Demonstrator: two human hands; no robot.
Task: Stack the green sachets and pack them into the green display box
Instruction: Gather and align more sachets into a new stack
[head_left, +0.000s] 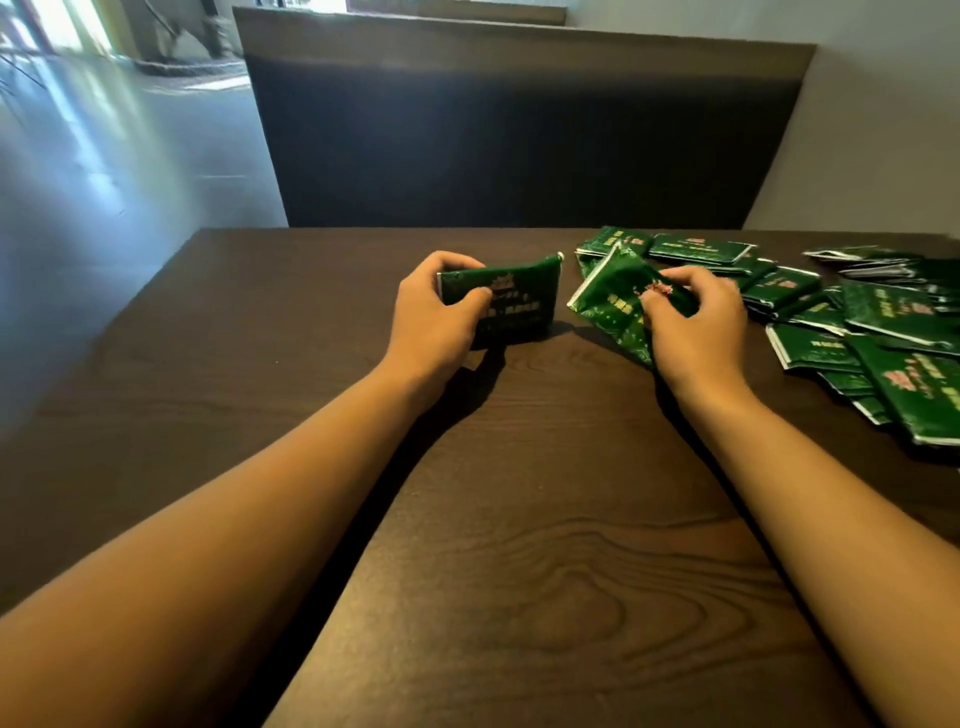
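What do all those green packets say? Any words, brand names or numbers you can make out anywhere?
Nothing here can be read well enough to quote.
Stack of sachets in the left hand: pale lines of print under a pinkish emblem, too blurred to read.
Sachet in the right hand: pinkish emblem and pale print, unreadable.
Loose sachets on the table: same print, too small and blurred.
No other text or signs show.

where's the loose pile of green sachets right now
In the head view the loose pile of sachets lies spread on the right side of the dark wooden table, just right of the right hand.
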